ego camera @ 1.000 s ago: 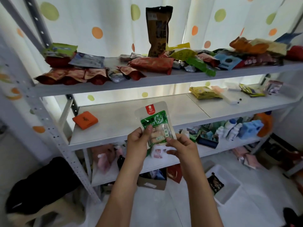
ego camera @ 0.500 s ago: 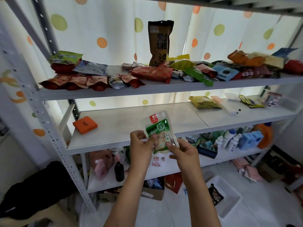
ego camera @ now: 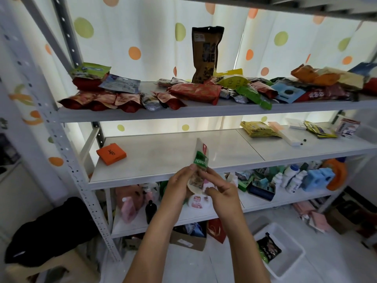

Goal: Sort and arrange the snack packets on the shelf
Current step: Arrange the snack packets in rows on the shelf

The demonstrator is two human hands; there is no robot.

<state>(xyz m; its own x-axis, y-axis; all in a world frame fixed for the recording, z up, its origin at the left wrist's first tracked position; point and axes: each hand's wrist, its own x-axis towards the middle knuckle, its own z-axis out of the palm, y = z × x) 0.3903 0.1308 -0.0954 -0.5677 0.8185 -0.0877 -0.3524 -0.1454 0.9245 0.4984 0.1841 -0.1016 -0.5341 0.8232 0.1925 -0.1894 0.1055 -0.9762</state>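
Hands pinch green packet between them.

Head view looks forward and down, close before the shelf.

White metal shelf: top tier held heaped snack packets, 1 brown pouch upright; middle tier held orange box, yellow packets.
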